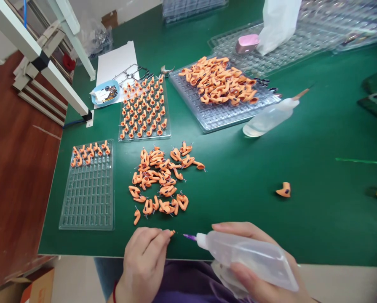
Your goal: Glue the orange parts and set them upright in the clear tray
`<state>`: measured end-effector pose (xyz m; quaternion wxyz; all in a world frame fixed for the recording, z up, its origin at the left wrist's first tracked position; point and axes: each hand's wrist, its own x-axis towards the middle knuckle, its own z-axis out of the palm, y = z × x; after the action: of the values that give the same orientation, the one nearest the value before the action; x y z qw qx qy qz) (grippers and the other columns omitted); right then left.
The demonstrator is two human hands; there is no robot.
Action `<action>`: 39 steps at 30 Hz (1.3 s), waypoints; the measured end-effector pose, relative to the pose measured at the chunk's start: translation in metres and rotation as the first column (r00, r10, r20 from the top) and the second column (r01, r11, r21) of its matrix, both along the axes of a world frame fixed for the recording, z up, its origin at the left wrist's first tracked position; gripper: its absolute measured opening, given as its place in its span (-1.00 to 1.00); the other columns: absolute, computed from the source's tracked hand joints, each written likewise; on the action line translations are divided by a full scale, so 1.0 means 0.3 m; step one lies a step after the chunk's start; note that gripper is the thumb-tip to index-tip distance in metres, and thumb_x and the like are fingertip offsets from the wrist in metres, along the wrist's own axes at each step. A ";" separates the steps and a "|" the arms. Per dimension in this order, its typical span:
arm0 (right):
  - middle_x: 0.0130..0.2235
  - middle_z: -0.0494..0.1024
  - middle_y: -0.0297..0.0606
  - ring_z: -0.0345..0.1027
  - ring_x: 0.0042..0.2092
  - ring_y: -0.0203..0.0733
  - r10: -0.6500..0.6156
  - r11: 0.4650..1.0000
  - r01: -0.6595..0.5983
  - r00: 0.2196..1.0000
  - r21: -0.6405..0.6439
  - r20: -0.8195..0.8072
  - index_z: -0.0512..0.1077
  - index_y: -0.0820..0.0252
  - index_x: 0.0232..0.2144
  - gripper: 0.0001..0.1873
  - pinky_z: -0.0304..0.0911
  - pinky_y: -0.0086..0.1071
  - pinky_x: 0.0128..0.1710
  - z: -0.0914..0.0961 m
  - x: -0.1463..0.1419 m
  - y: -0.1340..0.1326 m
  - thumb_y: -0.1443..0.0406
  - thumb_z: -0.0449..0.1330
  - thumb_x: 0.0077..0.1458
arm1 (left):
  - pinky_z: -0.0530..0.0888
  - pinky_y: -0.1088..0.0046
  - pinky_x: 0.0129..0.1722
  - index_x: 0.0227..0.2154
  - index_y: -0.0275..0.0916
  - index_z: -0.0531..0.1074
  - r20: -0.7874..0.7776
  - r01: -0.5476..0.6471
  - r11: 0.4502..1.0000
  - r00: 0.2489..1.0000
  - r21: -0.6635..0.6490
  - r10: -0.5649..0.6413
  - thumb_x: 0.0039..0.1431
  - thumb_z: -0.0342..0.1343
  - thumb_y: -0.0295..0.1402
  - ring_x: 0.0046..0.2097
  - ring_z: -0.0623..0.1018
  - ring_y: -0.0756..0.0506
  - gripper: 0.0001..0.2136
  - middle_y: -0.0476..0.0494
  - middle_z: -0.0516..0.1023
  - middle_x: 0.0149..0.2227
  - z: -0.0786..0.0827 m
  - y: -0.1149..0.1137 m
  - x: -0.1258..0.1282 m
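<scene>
Near the table's front edge, my left hand (147, 256) pinches a small orange curved part (172, 232), mostly hidden by the fingers. My right hand (260, 261) is wrapped round a translucent squeeze bottle (248, 256) with a purple needle tip (190, 237). The bottle lies nearly level, its tip pointing left at the held part, a small gap between them. Something whitish, perhaps a cloth or tissue (228, 277), shows under the bottle. Just beyond my left hand lies a loose pile of orange curved parts (158, 176), several with thin wires sticking out.
A clear tray (87, 198) at left has orange parts in its far rows; another tray (144, 109) is filled. Stacked trays (204, 115) bear a heap of orange parts (221, 80). A second bottle (267, 120) and a single orange part (284, 190) are at right.
</scene>
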<state>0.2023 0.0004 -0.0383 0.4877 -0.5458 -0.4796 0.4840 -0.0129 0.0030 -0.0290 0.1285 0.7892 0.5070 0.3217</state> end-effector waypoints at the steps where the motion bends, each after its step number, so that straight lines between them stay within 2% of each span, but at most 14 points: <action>1: -0.24 0.59 -0.32 0.46 -0.41 -0.21 -0.005 1.000 0.004 1.000 -0.017 -0.025 0.56 -0.18 -0.09 -0.61 0.38 -0.45 -0.44 0.006 -0.001 0.003 -0.17 0.27 0.18 | 0.56 0.46 -0.19 -0.06 -0.28 0.51 0.009 -0.003 1.000 1.000 -0.014 0.003 0.38 0.08 -0.58 -0.22 0.59 -0.05 -0.82 -0.13 0.61 -0.23 0.001 0.001 0.000; 5: -0.24 0.60 -0.38 0.45 -0.43 -0.28 0.000 0.999 -0.003 0.997 -0.036 -0.071 0.56 -0.22 -0.07 -0.60 0.38 -0.51 -0.41 0.016 -0.006 0.007 -0.17 0.30 0.15 | 0.55 0.47 -0.21 -0.09 -0.25 0.51 0.033 -0.021 0.998 0.999 -0.067 0.023 0.39 0.09 -0.55 -0.24 0.58 -0.04 -0.85 -0.11 0.60 -0.24 0.005 0.005 0.000; 8: -0.24 0.63 -0.30 0.51 -0.35 -0.21 0.000 1.000 0.000 0.999 -0.005 -0.034 0.59 -0.11 -0.11 -0.59 0.42 -0.49 -0.34 0.003 -0.004 0.000 -0.16 0.31 0.15 | 0.55 0.46 -0.21 -0.08 -0.24 0.51 0.034 -0.025 0.997 0.999 -0.069 0.027 0.39 0.10 -0.54 -0.24 0.59 -0.04 -0.84 -0.10 0.60 -0.25 0.008 0.007 0.001; 11: -0.27 0.65 -0.21 0.58 -0.37 -0.12 0.035 0.999 -0.037 0.996 -0.036 -0.078 0.57 -0.05 -0.02 -0.48 0.48 -0.43 -0.39 -0.017 0.003 0.000 -0.16 0.35 0.10 | 0.55 0.45 -0.23 -0.09 -0.21 0.51 0.057 -0.022 0.998 0.998 -0.066 0.026 0.38 0.10 -0.54 -0.25 0.59 -0.05 -0.84 -0.10 0.61 -0.25 0.017 0.007 0.006; 14: -0.20 0.68 -0.23 0.61 -0.37 -0.10 0.152 0.986 -0.146 0.986 0.084 -0.075 0.53 -0.16 0.07 -0.57 0.52 -0.43 -0.44 -0.024 0.003 0.022 0.05 0.41 0.15 | 0.56 0.44 -0.24 -0.09 -0.21 0.51 0.115 0.012 0.997 0.993 -0.078 -0.003 0.37 0.11 -0.55 -0.25 0.58 -0.06 -0.83 -0.11 0.60 -0.26 0.036 0.004 0.016; 16: -0.19 0.68 -0.29 0.62 -0.34 -0.15 0.224 0.957 -0.215 0.974 0.194 -0.026 0.51 -0.22 0.07 -0.58 0.55 -0.46 -0.38 -0.020 -0.004 0.040 0.28 0.38 0.18 | 0.55 0.45 -0.26 -0.10 -0.22 0.52 0.151 0.041 0.996 0.988 -0.081 -0.028 0.36 0.12 -0.56 -0.26 0.57 -0.06 -0.83 -0.11 0.60 -0.27 0.052 0.002 0.025; 18: -0.17 0.68 -0.29 0.63 -0.29 -0.15 0.245 0.943 -0.237 0.970 0.233 -0.005 0.49 -0.17 0.07 -0.55 0.57 -0.45 -0.28 -0.016 -0.013 0.049 0.38 0.34 0.17 | 0.55 0.46 -0.28 -0.11 -0.23 0.52 0.176 0.061 0.995 0.983 -0.075 -0.047 0.35 0.12 -0.57 -0.27 0.57 -0.05 -0.83 -0.11 0.59 -0.29 0.067 0.000 0.034; 20: -0.16 0.67 -0.28 0.64 -0.27 -0.16 0.226 0.954 -0.213 0.973 0.209 -0.042 0.47 -0.11 0.05 -0.57 0.57 -0.48 -0.26 -0.017 -0.020 0.045 0.37 0.34 0.17 | 0.55 0.46 -0.29 -0.11 -0.23 0.53 0.191 0.075 0.995 0.980 -0.072 -0.060 0.35 0.12 -0.56 -0.28 0.56 -0.06 -0.84 -0.12 0.59 -0.30 0.079 0.000 0.041; 26: -0.19 0.66 -0.35 0.62 -0.28 -0.25 0.235 0.972 -0.230 0.932 0.053 -0.275 0.43 -0.16 0.08 -0.59 0.54 -0.53 -0.26 -0.024 -0.030 0.014 0.29 0.36 0.23 | 0.54 0.45 -0.30 -0.11 -0.25 0.52 0.210 0.115 0.992 0.972 -0.054 -0.102 0.36 0.12 -0.54 -0.29 0.56 -0.06 -0.86 -0.13 0.59 -0.31 0.096 -0.001 0.051; 29: -0.23 0.65 -0.36 0.58 -0.29 -0.27 0.126 0.981 -0.171 0.920 -0.092 -0.371 0.48 -0.12 -0.01 -0.64 0.53 -0.52 -0.26 0.003 -0.044 0.004 0.14 0.42 0.17 | 0.54 0.45 -0.30 -0.12 -0.26 0.52 0.200 0.117 0.992 0.974 -0.043 -0.107 0.37 0.11 -0.54 -0.29 0.56 -0.07 -0.86 -0.14 0.60 -0.32 0.099 -0.003 0.053; 33: -0.29 0.64 -0.33 0.57 -0.31 -0.23 0.035 0.963 -0.133 0.924 -0.236 -0.380 0.47 -0.03 -0.06 -0.55 0.53 -0.45 -0.27 0.034 -0.055 -0.007 0.01 0.47 0.07 | 0.54 0.43 -0.31 -0.13 -0.25 0.52 0.193 0.111 0.994 0.975 -0.016 -0.106 0.37 0.11 -0.53 -0.31 0.57 -0.07 -0.87 -0.13 0.61 -0.33 0.096 -0.006 0.055; 39: -0.30 0.64 -0.31 0.62 -0.29 -0.14 0.023 0.951 -0.132 0.933 -0.281 -0.360 0.42 0.00 -0.04 -0.46 0.58 -0.36 -0.23 0.024 -0.051 -0.016 -0.04 0.47 0.04 | 0.53 0.41 -0.29 -0.13 -0.25 0.52 0.184 0.105 0.994 0.977 0.022 -0.107 0.35 0.13 -0.56 -0.30 0.57 -0.07 -0.86 -0.12 0.63 -0.31 0.086 -0.014 0.058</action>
<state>0.1870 -0.0043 -0.0310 0.4575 -0.4983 -0.3264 0.6602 0.0045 -0.0012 -0.0032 0.1874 0.7825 0.4482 0.3894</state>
